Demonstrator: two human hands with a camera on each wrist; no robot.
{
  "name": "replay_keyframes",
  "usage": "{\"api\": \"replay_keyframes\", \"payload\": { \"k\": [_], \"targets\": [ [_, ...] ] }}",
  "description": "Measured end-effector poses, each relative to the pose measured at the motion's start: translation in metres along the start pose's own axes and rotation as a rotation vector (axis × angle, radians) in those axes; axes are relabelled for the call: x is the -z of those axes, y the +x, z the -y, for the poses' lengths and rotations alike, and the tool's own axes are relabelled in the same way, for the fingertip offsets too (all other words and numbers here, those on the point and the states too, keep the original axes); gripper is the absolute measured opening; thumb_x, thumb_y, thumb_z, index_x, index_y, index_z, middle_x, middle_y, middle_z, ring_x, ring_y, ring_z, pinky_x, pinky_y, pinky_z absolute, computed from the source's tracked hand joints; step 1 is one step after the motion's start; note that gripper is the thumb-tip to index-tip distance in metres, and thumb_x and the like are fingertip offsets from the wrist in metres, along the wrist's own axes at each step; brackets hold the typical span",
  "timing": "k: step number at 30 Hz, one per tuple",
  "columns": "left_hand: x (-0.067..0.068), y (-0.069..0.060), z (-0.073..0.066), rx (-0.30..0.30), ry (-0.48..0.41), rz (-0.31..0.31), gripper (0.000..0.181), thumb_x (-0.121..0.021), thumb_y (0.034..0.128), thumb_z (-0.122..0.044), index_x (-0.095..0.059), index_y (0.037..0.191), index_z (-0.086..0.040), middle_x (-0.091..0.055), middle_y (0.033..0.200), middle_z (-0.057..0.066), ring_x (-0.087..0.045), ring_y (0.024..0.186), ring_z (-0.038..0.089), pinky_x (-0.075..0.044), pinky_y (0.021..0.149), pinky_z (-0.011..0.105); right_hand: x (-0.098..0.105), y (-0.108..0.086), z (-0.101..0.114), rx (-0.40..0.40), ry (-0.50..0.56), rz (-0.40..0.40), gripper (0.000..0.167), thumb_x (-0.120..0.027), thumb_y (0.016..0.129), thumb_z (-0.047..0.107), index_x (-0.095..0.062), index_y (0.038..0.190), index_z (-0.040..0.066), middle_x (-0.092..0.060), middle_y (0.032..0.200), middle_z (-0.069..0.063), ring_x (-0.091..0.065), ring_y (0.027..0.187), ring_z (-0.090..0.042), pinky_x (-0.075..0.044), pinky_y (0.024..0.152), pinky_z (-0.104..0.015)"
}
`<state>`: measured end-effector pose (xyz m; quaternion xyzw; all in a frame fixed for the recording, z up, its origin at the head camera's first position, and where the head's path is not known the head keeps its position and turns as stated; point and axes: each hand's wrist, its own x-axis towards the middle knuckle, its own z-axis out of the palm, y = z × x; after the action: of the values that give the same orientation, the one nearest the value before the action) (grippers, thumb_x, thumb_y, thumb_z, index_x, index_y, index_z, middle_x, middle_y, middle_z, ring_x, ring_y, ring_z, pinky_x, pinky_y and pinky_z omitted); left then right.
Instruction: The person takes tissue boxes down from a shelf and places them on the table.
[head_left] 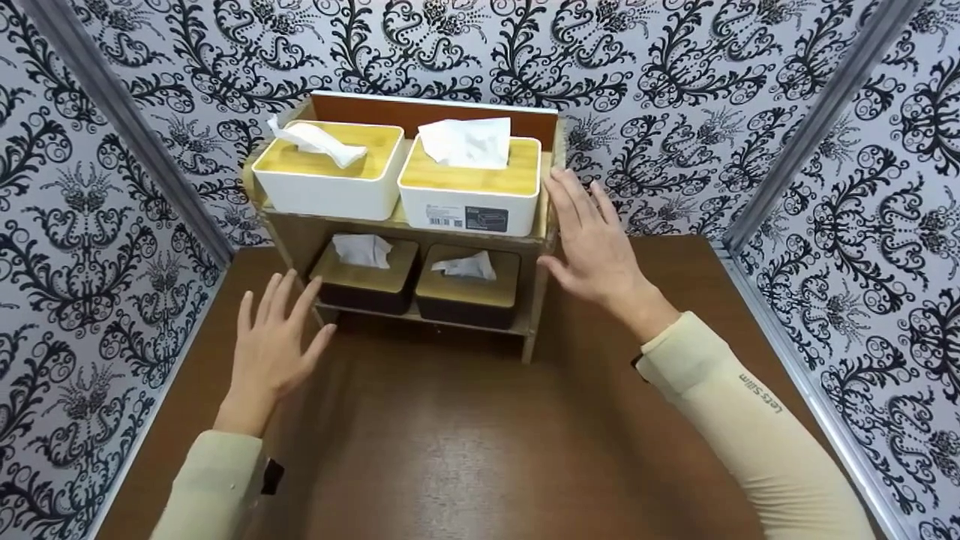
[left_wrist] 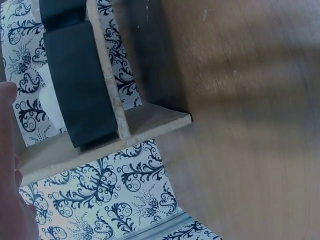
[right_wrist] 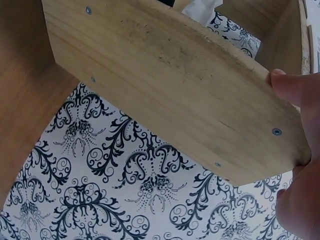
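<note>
A small two-tier wooden shelf (head_left: 536,307) stands at the back of the brown table. Its upper tier bears a left white tissue box (head_left: 330,196) and a right white tissue box (head_left: 431,199), both with wood-look lids. Below them sit a left dark tissue box (head_left: 360,295) and a right dark tissue box (head_left: 466,306). White tissue sticks out of each lid. My right hand (head_left: 596,247) touches the shelf's right side panel (right_wrist: 170,85), fingers extended and thumb near its front edge. My left hand (head_left: 270,352), fingers spread, is near the shelf's front left side, holding nothing.
Black-and-white patterned walls (head_left: 675,135) enclose the brown table (head_left: 442,442) at the back and both sides. Metal strips (head_left: 810,397) run along the wall edges. The shelf's back stands close to the rear wall.
</note>
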<state>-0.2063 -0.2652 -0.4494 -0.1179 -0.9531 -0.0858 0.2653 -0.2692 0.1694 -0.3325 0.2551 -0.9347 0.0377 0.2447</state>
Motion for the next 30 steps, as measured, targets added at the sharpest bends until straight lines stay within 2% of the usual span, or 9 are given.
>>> {"api": "replay_keyframes", "payload": {
  "k": [7, 14, 19, 25, 30],
  "targets": [
    [-0.001, -0.002, 0.003, 0.020, 0.008, 0.026, 0.067, -0.056, 0.0924, -0.046, -0.034, 0.152, -0.025, -0.031, 0.157, 0.018, -0.025, 0.147, 0.037, -0.010, 0.122, 0.059, -0.006, 0.007, -0.008, -0.032, -0.004, 0.031, 0.110, -0.078, 0.079, 0.037, -0.004, 0.157, 0.011, -0.010, 0.165, -0.010, -0.013, 0.152, -0.026, -0.007, 0.126, -0.048],
    [0.001, 0.000, 0.004, 0.025, 0.004, 0.001, 0.067, -0.056, 0.0922, -0.046, -0.035, 0.152, -0.025, -0.031, 0.157, 0.017, -0.026, 0.146, 0.037, -0.011, 0.122, 0.059, -0.011, 0.014, -0.018, -0.063, 0.004, 0.047, 0.107, -0.076, 0.081, 0.030, -0.002, 0.156, 0.010, -0.004, 0.166, -0.008, -0.008, 0.153, -0.026, -0.004, 0.127, -0.046],
    [0.001, 0.002, 0.004, 0.027, 0.004, 0.001, 0.067, -0.056, 0.0924, -0.046, -0.034, 0.152, -0.025, -0.031, 0.158, 0.016, -0.025, 0.147, 0.036, -0.010, 0.122, 0.058, -0.016, 0.018, -0.025, -0.096, 0.002, 0.023, 0.107, -0.076, 0.080, 0.024, -0.003, 0.157, 0.010, -0.005, 0.166, -0.008, -0.010, 0.153, -0.026, -0.004, 0.127, -0.046],
    [-0.001, 0.000, 0.005, 0.027, 0.000, -0.013, 0.067, -0.055, 0.0923, -0.046, -0.035, 0.152, -0.023, -0.032, 0.158, 0.016, -0.026, 0.147, 0.036, -0.010, 0.122, 0.057, -0.018, 0.025, -0.033, -0.119, 0.011, 0.031, 0.107, -0.075, 0.081, 0.022, 0.000, 0.157, 0.011, -0.004, 0.166, -0.008, -0.010, 0.153, -0.026, -0.003, 0.127, -0.046],
    [0.000, 0.002, 0.006, 0.026, 0.001, -0.020, 0.067, -0.054, 0.0925, -0.047, -0.034, 0.152, -0.024, -0.031, 0.158, 0.016, -0.025, 0.147, 0.036, -0.010, 0.122, 0.057, -0.020, 0.031, -0.038, -0.128, 0.036, 0.035, 0.109, -0.076, 0.079, 0.019, 0.000, 0.157, 0.011, -0.003, 0.166, -0.007, -0.010, 0.153, -0.025, -0.009, 0.126, -0.046]
  ]
}}
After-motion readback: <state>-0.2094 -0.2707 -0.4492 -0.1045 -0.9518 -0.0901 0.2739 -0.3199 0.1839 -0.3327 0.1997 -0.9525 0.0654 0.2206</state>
